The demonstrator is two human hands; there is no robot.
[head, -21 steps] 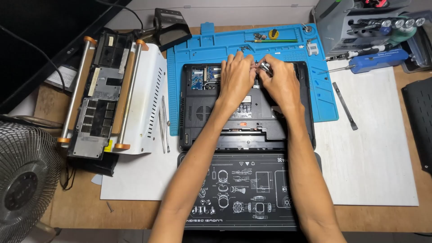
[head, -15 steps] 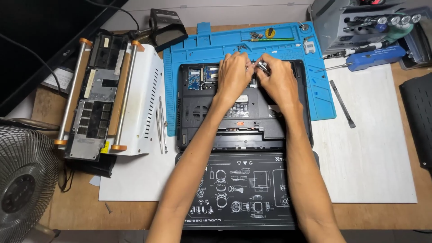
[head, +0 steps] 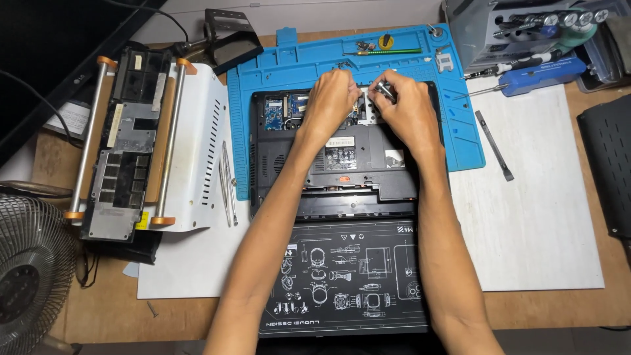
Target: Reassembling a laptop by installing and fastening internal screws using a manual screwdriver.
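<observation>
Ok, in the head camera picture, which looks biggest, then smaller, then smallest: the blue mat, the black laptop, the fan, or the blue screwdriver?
1. Blue mat, partly covered by the laptop.
2. Black laptop, opened up.
3. Fan, cut off by the picture edge, so its rank is unsure.
4. Blue screwdriver.

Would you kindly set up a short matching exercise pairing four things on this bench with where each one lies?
Things:
1. open laptop base
2. desk fan
3. blue screwdriver
4. tweezers

Places:
A. lower left corner
B. on the white sheet, left of the blue mat
C. under both hands, on the blue mat
D. upper right, beside the grey tool rack

Pairs: 1-C, 2-A, 3-D, 4-B
</observation>
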